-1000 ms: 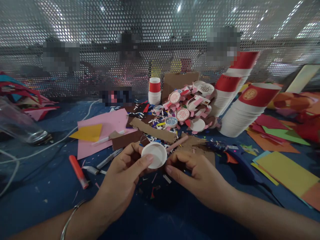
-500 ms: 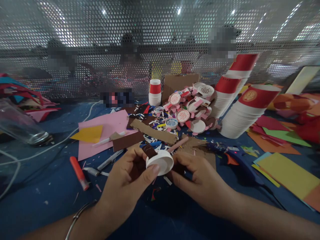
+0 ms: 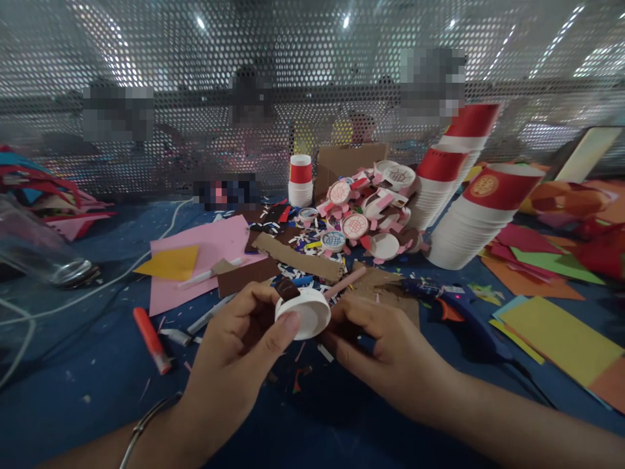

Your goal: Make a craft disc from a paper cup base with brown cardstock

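My left hand (image 3: 237,348) is closed on a shallow white cut-off paper cup bottom (image 3: 312,316), thumb on its near side and fingers behind. The hollow side is tilted towards me. A short dark brown paper strip (image 3: 287,290) stands up at its upper left rim. On the cup bottom's right side, my right hand (image 3: 390,345) has thumb and fingers drawn together close to the rim. Something dark shows at those fingertips, but I cannot make out what it is. Just beyond the hands lies a brown cardboard strip (image 3: 297,257) among paper scraps.
Behind the scraps is a pile of decorated cup bottoms (image 3: 354,225). Tall stacks of red-and-white paper cups (image 3: 481,221) lean at its right. A blue glue gun (image 3: 456,312) lies right of my hands, a red marker (image 3: 152,342) left. Pink paper (image 3: 168,286) and a clear jar (image 3: 43,251) are farther left.
Both hands and the cup bottom have shifted slightly left in the view. The brown strip at the rim looks more folded over. The left hand's grip is unchanged.
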`<state>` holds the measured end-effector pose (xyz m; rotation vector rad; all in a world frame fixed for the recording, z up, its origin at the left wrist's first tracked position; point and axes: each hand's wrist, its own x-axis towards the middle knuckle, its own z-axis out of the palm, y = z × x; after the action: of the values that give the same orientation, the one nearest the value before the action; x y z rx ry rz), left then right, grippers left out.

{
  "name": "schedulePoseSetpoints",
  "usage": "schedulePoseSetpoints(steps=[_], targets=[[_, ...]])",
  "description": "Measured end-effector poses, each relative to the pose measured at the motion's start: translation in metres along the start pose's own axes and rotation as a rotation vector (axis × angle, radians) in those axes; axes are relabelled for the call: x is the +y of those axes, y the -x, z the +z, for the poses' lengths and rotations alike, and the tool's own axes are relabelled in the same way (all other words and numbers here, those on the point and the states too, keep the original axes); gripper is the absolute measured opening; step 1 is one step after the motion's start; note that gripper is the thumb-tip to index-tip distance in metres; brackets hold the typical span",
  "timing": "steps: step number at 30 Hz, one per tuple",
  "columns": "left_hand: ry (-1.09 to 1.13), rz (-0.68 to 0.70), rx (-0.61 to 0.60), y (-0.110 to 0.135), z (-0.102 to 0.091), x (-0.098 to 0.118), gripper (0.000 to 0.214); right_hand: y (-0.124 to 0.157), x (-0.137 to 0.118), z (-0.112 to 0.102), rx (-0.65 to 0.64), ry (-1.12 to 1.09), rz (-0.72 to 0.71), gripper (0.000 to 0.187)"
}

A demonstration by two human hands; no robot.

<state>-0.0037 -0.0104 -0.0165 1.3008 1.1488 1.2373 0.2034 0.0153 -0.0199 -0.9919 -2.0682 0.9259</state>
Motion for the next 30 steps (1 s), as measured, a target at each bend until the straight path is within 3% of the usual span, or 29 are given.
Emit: schedulePoseSetpoints(steps=[4, 9, 14, 19, 22, 30], targets=[[0.042, -0.082, -0.053, -0.005, 0.002, 0.001, 0.015, -0.001, -0.001, 0.0, -0.009, 0.003, -0.014, 0.008], [-0.124, -0.008, 0.005, -0.004, 0.003, 0.011, 0.015, -0.001, -0.002, -0.001, -0.01, 0.0, -0.008, 0.008], [-0.207, 0.01, -0.109, 0.001, 0.002, 0.01, 0.016, -0.002, -0.002, -0.002, 0.007, 0.007, -0.02, 0.011], [-0.262, 0.081, -0.004, 0.0, 0.001, 0.013, 0.014, -0.001, -0.001, -0.001, 0.015, -0.003, -0.019, 0.007], [-0.256, 0.104, -0.022, -0.001, 0.002, 0.014, 0.009, -0.001, -0.001, -0.001, 0.025, 0.011, -0.01, 0.008], [-0.465, 0.135, -0.097, -0.005, -0.002, 0.007, 0.01, 0.001, -0.002, -0.007, 0.212, -0.005, -0.04, 0.01]])
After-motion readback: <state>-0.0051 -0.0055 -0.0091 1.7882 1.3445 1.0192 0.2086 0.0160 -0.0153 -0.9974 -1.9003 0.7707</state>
